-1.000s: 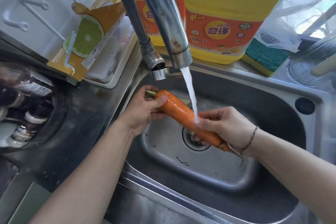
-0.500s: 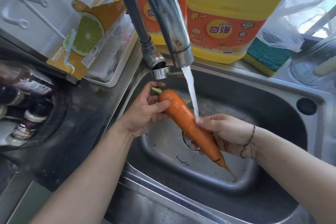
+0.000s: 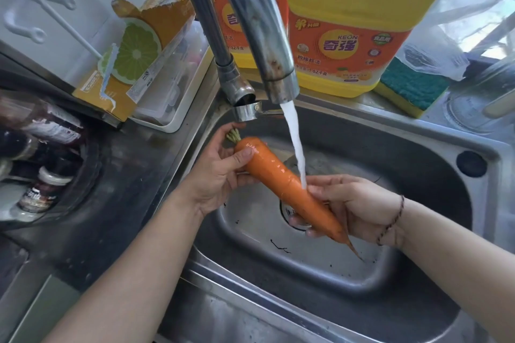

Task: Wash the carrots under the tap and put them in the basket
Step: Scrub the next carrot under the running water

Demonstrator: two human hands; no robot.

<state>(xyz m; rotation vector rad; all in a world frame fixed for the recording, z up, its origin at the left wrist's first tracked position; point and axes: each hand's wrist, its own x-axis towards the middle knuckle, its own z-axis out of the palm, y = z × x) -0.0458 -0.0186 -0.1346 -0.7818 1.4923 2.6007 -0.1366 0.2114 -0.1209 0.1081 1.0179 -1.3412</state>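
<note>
Fingers of my left hand (image 3: 220, 175) pinch the carrot (image 3: 289, 186) at its thick top, and my right hand (image 3: 354, 209) curls around the thin end. Its long axis slopes down toward me and my right, under the tap (image 3: 267, 36) stream, above the sink (image 3: 418, 147).

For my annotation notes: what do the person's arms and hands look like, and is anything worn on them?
Both forearms are bare, with no sleeves in view. The right hand has a thin, dark braided cord bracelet round its wrist. The left hand wears nothing visible: no ring, watch or glove.
</note>
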